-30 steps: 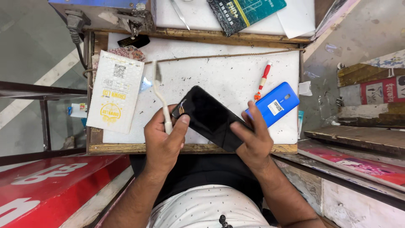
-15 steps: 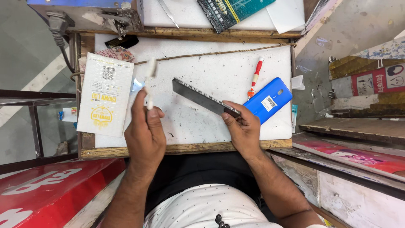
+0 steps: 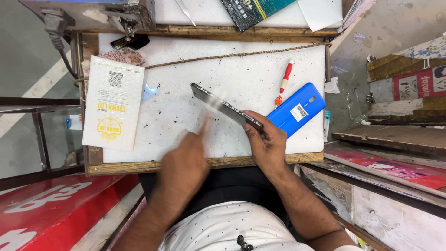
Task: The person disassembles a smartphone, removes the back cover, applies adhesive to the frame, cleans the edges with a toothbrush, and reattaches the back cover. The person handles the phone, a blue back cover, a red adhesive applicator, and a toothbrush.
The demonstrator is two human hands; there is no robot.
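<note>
My right hand (image 3: 265, 144) pinches the lower end of a smartphone (image 3: 226, 108), thumb on one face and fingers behind the other. The phone is stood on edge, so from above I see only its thin side running from my grip up toward ten o'clock over the white work mat (image 3: 186, 121). My left hand (image 3: 186, 160) sits at about seven o'clock from the phone, close to it but not touching. It is blurred, so I cannot tell whether its fingers are spread or curled, or whether they hold anything.

A blue back cover (image 3: 297, 110) lies just beside my right hand at two o'clock, and a red-handled screwdriver (image 3: 284, 80) sits just above it at twelve. At nine o'clock from the phone, near the mat's left edge, lies a white printed packet (image 3: 113, 109). A braided cord (image 3: 241, 54) crosses the top of the mat.

As I judge it, the risk is in the grip: I hold the phone by one end only, on its narrow side, so a bump from my moving left hand could twist it out of my fingers and drop it flat onto the mat. It could also slide against the back cover and knock the screwdriver off the right edge.
</note>
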